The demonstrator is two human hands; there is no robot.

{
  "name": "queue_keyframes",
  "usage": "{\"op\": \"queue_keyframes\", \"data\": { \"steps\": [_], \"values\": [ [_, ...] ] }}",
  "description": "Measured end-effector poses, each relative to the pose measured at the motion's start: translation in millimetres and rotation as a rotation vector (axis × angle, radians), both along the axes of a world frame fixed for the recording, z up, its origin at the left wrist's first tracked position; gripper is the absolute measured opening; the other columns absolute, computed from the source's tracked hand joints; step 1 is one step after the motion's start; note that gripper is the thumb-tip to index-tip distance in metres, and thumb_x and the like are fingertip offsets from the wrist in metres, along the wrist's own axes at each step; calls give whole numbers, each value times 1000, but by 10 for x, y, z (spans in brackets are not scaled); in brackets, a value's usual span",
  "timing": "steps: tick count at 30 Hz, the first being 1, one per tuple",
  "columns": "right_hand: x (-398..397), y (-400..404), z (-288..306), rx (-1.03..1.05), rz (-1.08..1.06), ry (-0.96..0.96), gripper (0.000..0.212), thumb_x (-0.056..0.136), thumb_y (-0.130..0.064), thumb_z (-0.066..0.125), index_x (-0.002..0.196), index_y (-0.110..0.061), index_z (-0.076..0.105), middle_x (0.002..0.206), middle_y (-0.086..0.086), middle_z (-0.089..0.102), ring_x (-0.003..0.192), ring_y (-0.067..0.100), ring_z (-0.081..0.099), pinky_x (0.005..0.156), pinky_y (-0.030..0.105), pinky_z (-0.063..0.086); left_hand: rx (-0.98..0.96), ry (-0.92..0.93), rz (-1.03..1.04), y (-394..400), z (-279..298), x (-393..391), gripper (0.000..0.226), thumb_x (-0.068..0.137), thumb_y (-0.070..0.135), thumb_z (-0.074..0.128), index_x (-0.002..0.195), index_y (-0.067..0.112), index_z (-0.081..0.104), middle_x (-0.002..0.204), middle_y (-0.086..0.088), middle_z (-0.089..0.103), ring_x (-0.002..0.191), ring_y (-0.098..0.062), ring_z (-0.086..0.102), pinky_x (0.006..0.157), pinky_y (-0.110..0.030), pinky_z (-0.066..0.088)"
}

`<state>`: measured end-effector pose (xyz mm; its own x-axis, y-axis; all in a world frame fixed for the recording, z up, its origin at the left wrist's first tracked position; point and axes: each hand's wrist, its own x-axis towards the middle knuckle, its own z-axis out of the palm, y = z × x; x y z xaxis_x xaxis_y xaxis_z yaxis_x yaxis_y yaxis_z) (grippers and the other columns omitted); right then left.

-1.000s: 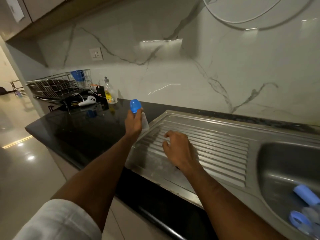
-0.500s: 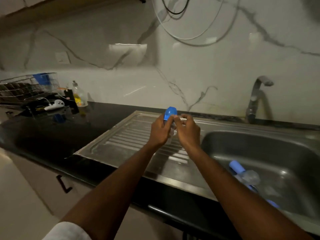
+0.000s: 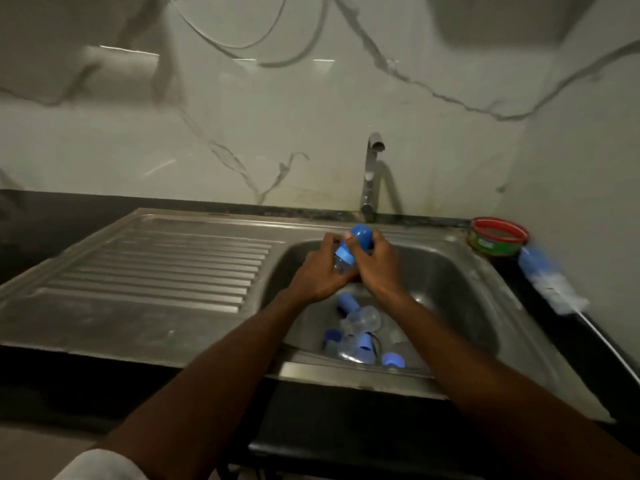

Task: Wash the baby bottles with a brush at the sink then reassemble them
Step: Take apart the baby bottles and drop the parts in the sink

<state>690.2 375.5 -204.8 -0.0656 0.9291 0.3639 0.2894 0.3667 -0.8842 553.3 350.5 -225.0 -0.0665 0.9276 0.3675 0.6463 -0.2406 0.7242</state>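
Note:
Over the steel sink basin (image 3: 446,282) I hold a clear baby bottle (image 3: 341,263) with a blue collar and a rounded blue cap (image 3: 361,239). My left hand (image 3: 320,271) grips the bottle's body. My right hand (image 3: 375,265) wraps its fingers round the blue cap. On the basin floor below lie several more bottle parts (image 3: 358,332), clear bodies and blue rings and caps. A bottle brush (image 3: 550,282) with a blue head and white bristles lies on the black counter right of the sink.
The tap (image 3: 372,174) stands behind the basin, with no water running. A ribbed steel drainboard (image 3: 156,268) stretches to the left. A red-rimmed round tub (image 3: 498,236) sits at the back right corner. The marble wall closes off the back and right.
Both hands carried the capped bottle rightward from the drainboard to above the basin. My right hand, on the drainboard a second ago, now holds the cap. The view swung right.

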Motion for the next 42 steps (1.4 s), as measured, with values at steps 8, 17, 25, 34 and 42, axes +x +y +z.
{"op": "queue_keyframes", "data": {
  "steps": [8, 17, 25, 34, 42],
  "values": [
    [135, 397, -231, -87, 19, -157, 44, 81, -65, 68, 101, -28, 57, 95, 1, 71, 84, 19, 72, 76, 48, 61, -278, 267, -65, 309, -141, -63, 40, 94, 38, 67, 119, 11, 51, 108, -6, 63, 93, -17, 60, 78, -29, 44],
    [269, 432, -170, -28, -110, -231, 22, 91, -35, 69, 99, -16, 61, 90, -2, 60, 71, 6, 51, 58, 16, 34, -192, 453, 66, 405, -179, -192, 44, 83, 35, 80, 115, 12, 61, 100, 0, 57, 89, -14, 53, 77, -27, 38],
    [316, 437, -187, -103, -106, -417, 24, 90, -49, 63, 95, -25, 66, 91, -2, 67, 80, 12, 58, 78, 35, 47, -64, 298, 118, 388, -131, -211, 35, 82, 36, 80, 108, 13, 72, 94, -2, 69, 85, -14, 62, 75, -24, 41],
    [432, 375, 8, -170, 284, -516, 67, 79, -34, 77, 139, -21, 52, 121, -2, 63, 104, 15, 60, 81, 27, 48, -62, -241, -135, 338, -51, -55, 46, 86, 46, 77, 121, 19, 69, 111, 0, 75, 100, -14, 72, 83, -34, 62],
    [721, 386, -130, -156, 328, -708, 36, 70, -12, 78, 104, -17, 67, 92, 2, 70, 84, 19, 67, 72, 37, 58, -24, -149, -336, 353, -82, -97, 60, 81, 28, 85, 135, 24, 59, 117, 3, 72, 108, -14, 70, 90, -33, 59]
  ]
}}
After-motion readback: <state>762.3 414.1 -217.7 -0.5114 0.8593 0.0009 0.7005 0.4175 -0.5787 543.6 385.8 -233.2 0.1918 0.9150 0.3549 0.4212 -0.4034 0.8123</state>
